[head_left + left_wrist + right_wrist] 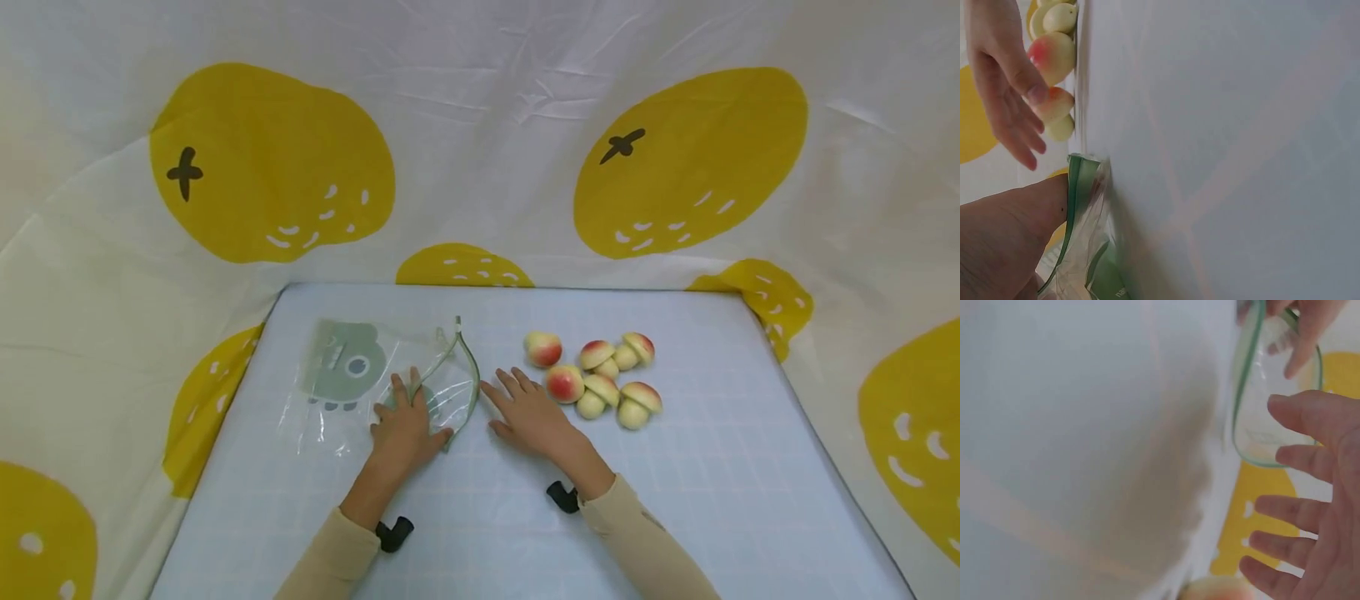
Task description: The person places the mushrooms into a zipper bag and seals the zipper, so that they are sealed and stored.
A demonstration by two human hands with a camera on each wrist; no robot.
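Note:
A clear zip bag (343, 367) with a green cartoon creature printed on it lies on the left of the table. Its green-edged mouth gapes toward the right. My left hand (405, 433) rests on the bag near that mouth, fingers spread, with the thumb at the lower rim. To the right of the opening is my right hand (532, 418), fingers straight and apart, holding nothing. Just beyond it are two red-and-cream peaches (564, 384) and several mushrooms (636, 406) with red-tinged caps. The right wrist view shows the bag's mouth (1247, 375) held wide beside my spread right fingers (1291, 512).
A pale, faintly checked cloth (712, 500) covers the table. White fabric with yellow fruit prints (480, 167) hangs behind and along both sides. Black wrist mounts (395, 533) sit on both wrists, below the beige sleeves.

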